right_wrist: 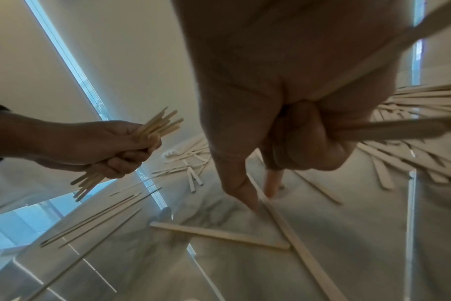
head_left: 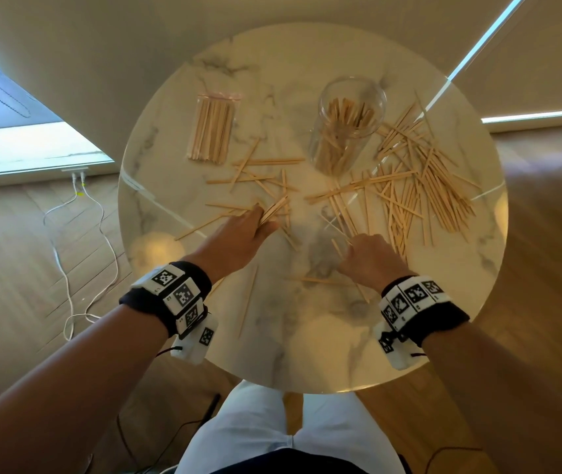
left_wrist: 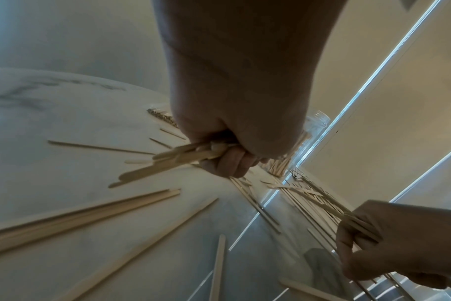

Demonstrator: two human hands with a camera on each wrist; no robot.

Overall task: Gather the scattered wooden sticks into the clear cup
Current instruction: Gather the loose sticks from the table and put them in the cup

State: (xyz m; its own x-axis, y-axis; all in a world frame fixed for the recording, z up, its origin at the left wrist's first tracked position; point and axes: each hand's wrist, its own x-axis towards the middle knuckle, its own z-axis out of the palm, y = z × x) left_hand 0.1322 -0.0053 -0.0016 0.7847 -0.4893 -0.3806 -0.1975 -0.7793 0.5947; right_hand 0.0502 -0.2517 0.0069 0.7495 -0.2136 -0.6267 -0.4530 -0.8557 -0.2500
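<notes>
Round marble-patterned table filling the centre of the head view, wooden floor around it, white cables trailing across the floor at 9 o'clock.

At 3 o'clock on the tabletop, the largest heap of scattered wooden sticks, criss-crossed and overlapping, reaching from beside the cup toward the table's right edge. Smaller loose scatter around the centre, a few single sticks lying nearer 6 o'clock between the two wrists.

At 1 o'clock, clear cup, standing on the table and already holding a number of sticks on end; just beside the big heap, touching or apart not discernible.

At 11 o'clock, clear plastic bag of sticks, lying flat, sticks inside packed side by side, well apart from the cup.

Left hand at centre-left, fingers curled tight around a bundle of sticks, the ends fanning out above and below the fist in the right wrist view.

Right hand at centre-right, at the near edge of the big heap, fingers curled round several sticks; index finger pointing down, its tip at the tabletop beside a single stick.

Black wristbands with white marker blocks on both wrists.
</notes>
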